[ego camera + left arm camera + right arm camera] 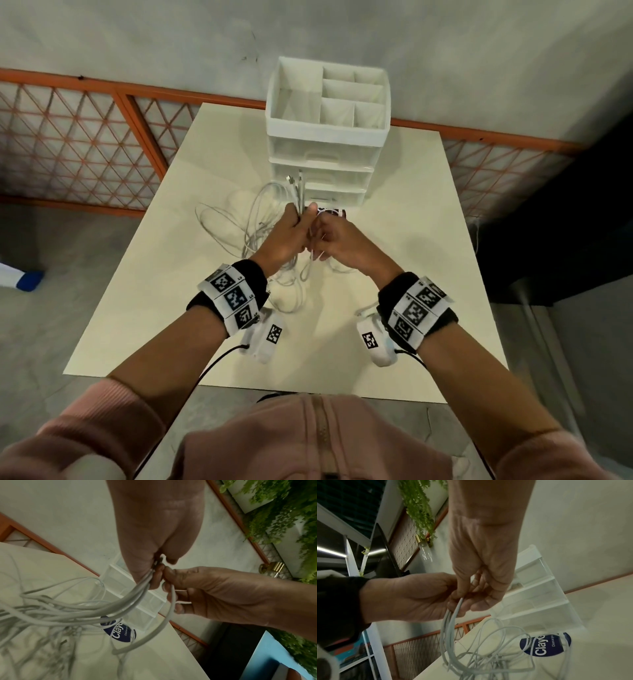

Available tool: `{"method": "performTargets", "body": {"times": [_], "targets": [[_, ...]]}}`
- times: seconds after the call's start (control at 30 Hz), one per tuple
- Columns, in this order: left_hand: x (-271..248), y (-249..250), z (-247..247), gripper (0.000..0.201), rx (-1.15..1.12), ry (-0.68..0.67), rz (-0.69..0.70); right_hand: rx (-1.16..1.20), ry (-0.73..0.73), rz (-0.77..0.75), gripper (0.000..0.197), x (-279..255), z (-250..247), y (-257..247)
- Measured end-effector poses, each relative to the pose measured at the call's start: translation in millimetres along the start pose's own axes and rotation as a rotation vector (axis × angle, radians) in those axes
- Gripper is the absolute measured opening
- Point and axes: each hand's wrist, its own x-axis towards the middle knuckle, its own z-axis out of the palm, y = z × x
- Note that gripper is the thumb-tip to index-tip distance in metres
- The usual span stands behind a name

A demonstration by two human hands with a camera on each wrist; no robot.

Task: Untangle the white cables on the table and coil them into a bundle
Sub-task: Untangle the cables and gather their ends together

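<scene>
Several white cables (236,219) lie in loose, tangled loops on the cream table (404,246). Both hands meet above the table's middle. My left hand (296,221) grips a bunch of cable strands in its fist, and plug ends (297,183) stick up out of it. In the left wrist view the gripped cables (137,592) fan down from the left hand (154,566) to the tangle. My right hand (318,228) touches the left and pinches a single cable (172,608) between thumb and fingers. From the right wrist, the right hand (471,595) holds that cable (453,615) against the left hand (412,596).
A white drawer organiser (325,144) with open top compartments stands at the table's far side. A round dark-blue labelled object (544,645) lies before it among the loops. An orange lattice railing (85,130) runs behind the table.
</scene>
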Motion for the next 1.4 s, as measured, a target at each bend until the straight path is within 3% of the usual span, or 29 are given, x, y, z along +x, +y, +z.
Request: {"method": "performTargets", "body": {"times": [0.13, 0.23, 0.4, 0.53, 0.7, 0.87, 1.17, 1.4], "targets": [[-0.3, 3.7, -1.2, 0.023, -0.062, -0.001, 0.009, 0.048, 0.055, -0.029, 0.026, 2.0, 0.7, -0.5], [-2.9, 8.7, -4.3, 0.031, -0.077, 0.025, 0.028, 0.15, 0.084, -0.019, 0.022, 3.1, 1.9, 0.9], [-2.5, 11.0, -12.4, 0.033, -0.086, -0.021, 0.012, 0.252, 0.101, -0.033, 0.035, 4.6, 2.2, -2.9], [-11.3, 17.2, -15.7, 0.033, -0.068, -0.105, 0.106, 0.236, 0.08, -0.066, 0.044, 1.8, -9.9, -8.5], [-14.5, 16.1, -15.2, 0.039, 0.047, -0.184, 0.193, 0.27, 0.273, -0.219, 0.027, 4.5, -30.2, -29.4], [-13.2, 15.4, -10.2, 0.041, 0.046, -0.202, 0.217, 0.266, 0.444, -0.309, 0.025, 10.5, -28.1, -38.3], [-9.1, 12.5, -6.9, 0.028, -0.029, -0.14, 0.215, 0.25, 0.295, -0.233, 0.02, 10.9, -41.7, -43.2], [-5.3, 13.2, -6.4, 0.025, 0.033, -0.162, 0.211, 0.188, 0.337, -0.246, 0.03, 10.2, -41.2, -42.0]]}}
